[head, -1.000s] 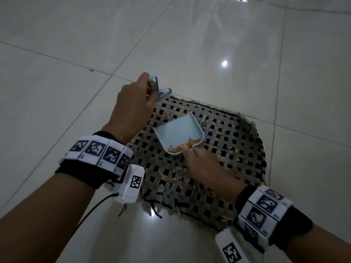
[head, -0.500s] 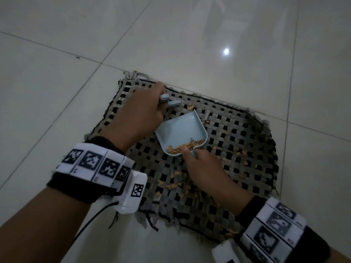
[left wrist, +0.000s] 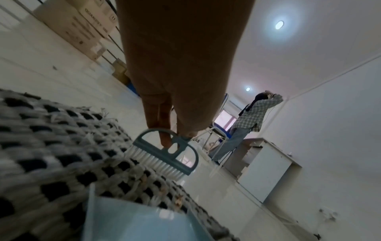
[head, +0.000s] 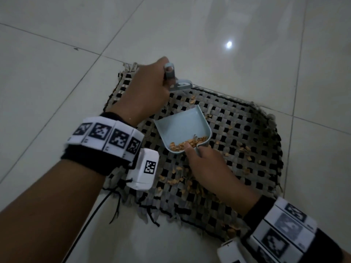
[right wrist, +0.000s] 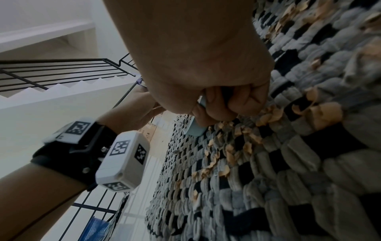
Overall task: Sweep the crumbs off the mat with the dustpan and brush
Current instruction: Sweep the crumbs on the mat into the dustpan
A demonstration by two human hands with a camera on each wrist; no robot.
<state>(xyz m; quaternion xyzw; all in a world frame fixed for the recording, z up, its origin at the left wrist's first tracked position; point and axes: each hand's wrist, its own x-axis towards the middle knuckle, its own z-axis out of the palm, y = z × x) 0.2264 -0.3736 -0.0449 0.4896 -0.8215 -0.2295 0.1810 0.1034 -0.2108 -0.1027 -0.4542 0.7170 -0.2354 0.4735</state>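
Note:
A grey-and-black woven mat (head: 247, 133) lies on the tiled floor. My right hand (head: 205, 164) grips the handle of a pale blue dustpan (head: 182, 126), which rests on the mat with tan crumbs (head: 188, 144) heaped at its near end. My left hand (head: 146, 93) holds a small teal brush (head: 177, 82) at the mat's far edge; its white bristles (left wrist: 156, 160) touch the weave beyond the dustpan's open mouth (left wrist: 132, 216). More crumbs (head: 174, 180) are scattered on the mat near my right hand and to the right (head: 245, 150). Crumbs (right wrist: 237, 146) lie thick beside the pan's handle (right wrist: 196, 128).
Glossy white floor tiles (head: 57, 73) surround the mat. A cable (head: 95, 211) trails from my left wrist. In the left wrist view another person (left wrist: 245, 124) stands far off by a low white cabinet (left wrist: 266, 168), with cardboard boxes (left wrist: 82, 21) along a wall.
My left hand has carried the brush away from the dustpan's mouth, back to the mat's far edge. The dustpan and my right hand have stayed in place.

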